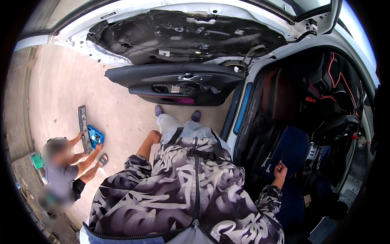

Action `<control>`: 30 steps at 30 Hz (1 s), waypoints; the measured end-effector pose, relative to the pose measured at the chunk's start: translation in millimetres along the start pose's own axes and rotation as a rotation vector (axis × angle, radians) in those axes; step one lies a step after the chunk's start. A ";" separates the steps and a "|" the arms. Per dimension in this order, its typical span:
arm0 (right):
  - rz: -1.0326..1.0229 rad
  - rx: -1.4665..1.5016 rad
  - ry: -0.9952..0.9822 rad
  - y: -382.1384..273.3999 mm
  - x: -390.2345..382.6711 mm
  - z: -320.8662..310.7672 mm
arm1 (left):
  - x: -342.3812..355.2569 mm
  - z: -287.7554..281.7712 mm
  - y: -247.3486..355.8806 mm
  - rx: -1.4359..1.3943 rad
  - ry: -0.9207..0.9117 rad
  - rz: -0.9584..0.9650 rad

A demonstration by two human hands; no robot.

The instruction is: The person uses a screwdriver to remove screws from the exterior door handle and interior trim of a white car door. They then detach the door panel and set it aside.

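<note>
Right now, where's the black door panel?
The black door panel is upper-centre in the head view, between the white door and the person's shoes.

Arms (145, 149) apart, fingers (279, 165) curled.

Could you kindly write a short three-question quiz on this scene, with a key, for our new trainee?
1. True or false: the dark door trim panel fully hides the black sheet on the inside of the white car door.

2. What colour is the open box by the hands of the crouching co-worker?
a) red
b) blue
c) yellow

3. Fill in: in this view, the wearer's ____ hand appears in front of the dark blue seat.

Key:
1. False: the sheet is plainly exposed, and the panel is off it.
2. b
3. right
</note>
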State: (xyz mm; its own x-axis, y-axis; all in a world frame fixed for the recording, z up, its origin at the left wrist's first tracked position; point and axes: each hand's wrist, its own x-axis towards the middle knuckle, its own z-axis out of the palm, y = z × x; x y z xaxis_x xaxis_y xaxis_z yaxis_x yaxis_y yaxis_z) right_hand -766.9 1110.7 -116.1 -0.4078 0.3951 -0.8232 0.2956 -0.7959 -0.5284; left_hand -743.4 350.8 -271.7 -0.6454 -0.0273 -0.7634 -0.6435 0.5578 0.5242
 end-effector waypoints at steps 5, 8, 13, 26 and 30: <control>-0.261 0.259 -0.053 -20.3 7.8 -23.9 | -9.2 -1.5 9.1 -0.216 -0.012 -0.156; -0.162 0.256 0.008 -24.1 15.6 -39.2 | -19.2 -3.8 17.7 -0.251 -0.001 -0.169; 0.007 0.245 0.167 11.0 40.4 -48.6 | -25.3 -4.6 22.5 -0.275 -0.020 -0.193; -0.123 0.540 0.014 30.2 61.0 -62.4 | -15.9 -12.0 9.9 -0.498 -0.028 -0.114; -0.004 0.393 -0.044 36.2 64.8 -71.3 | -29.1 -28.0 49.5 -1.125 0.023 -0.135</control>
State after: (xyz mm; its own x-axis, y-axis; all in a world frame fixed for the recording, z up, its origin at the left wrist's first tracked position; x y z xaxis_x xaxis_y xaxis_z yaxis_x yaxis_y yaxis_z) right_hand -721.1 1140.2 -203.4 -0.4476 0.3856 -0.8068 -0.0559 -0.9126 -0.4051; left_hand -768.0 356.0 -213.0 -0.5427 -0.0525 -0.8383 -0.7053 -0.5135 0.4887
